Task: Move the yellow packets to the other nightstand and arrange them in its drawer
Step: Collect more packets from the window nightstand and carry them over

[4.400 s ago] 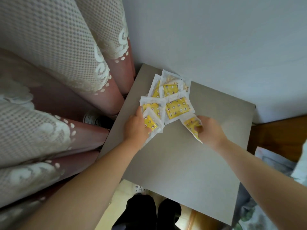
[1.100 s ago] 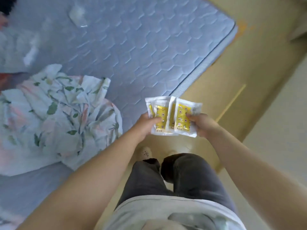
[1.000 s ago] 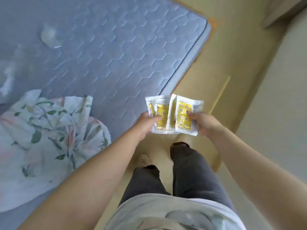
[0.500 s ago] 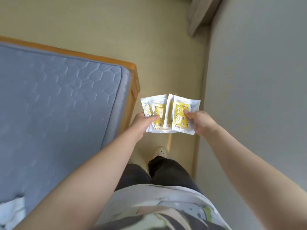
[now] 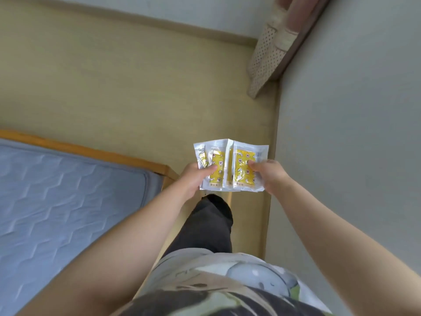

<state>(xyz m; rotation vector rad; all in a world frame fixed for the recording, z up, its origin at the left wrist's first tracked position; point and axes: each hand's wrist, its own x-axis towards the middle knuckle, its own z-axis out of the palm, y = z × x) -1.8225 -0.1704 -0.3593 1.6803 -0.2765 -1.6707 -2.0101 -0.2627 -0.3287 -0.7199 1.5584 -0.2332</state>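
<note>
The floor (image 5: 114, 76) is pale yellowish-tan and runs to the walls at the far side and on the right. At the left a bed (image 5: 86, 149) with an orange-brown wooden frame stands on it. A blue-grey quilted mattress (image 5: 68, 201) lies on the frame. In the far right corner a perforated curtain hem (image 5: 266, 58) hangs low over the floor. Whether the hem touches the floor is unclear.

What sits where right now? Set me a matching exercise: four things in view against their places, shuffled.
Things:
1 packets
2 mattress
3 curtain
4 leg

Places:
a top right corner
b held between left grip and right grip
c lower left
d just below the packets

Pairs: 1-b, 2-c, 3-a, 4-d
</note>
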